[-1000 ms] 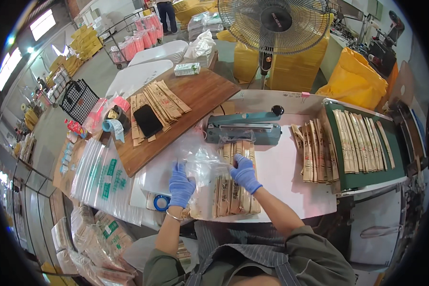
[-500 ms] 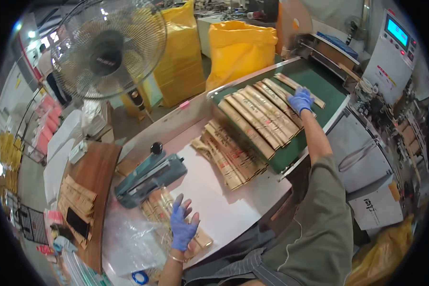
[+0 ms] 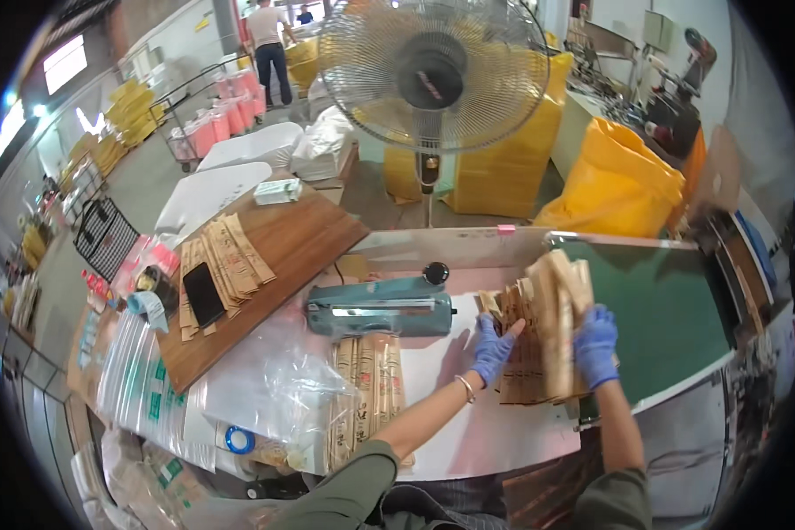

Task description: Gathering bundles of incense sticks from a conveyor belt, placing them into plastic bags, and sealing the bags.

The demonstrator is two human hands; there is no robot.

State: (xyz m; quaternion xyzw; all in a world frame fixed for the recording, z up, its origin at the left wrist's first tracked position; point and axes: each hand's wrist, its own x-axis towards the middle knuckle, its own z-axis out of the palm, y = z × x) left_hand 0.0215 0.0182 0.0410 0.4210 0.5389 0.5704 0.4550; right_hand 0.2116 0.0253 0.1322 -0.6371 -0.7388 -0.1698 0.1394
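My right hand (image 3: 597, 349), in a blue glove with bare fingertips, grips a bunch of long brown paper packets (image 3: 556, 327) from its right side. The bunch is raised, tilted and partly blurred. Against its left side lies a pile of like packets (image 3: 514, 362) on the white tabletop (image 3: 450, 433). My left hand (image 3: 493, 352), gloved the same way, is at the left edge of that pile, thumb and fingers apart; whether it touches the packets I cannot tell. A blue-green bag sealer (image 3: 380, 309) with a black knob stands left of my hands.
Printed packets (image 3: 362, 397) lie below the sealer beside clear plastic bags (image 3: 269, 380). A wooden board (image 3: 300, 231) at left bears more packets and a black phone (image 3: 204, 295). A green conveyor belt (image 3: 662, 309) is at right. Behind the table stand a fan (image 3: 430, 71) and a yellow sack (image 3: 614, 181).
The view has turned right-to-left. The packets spread on the green belt have been gathered, and my right hand brought a bunch leftward to the pile. My left hand moved from below the sealer to the pile.
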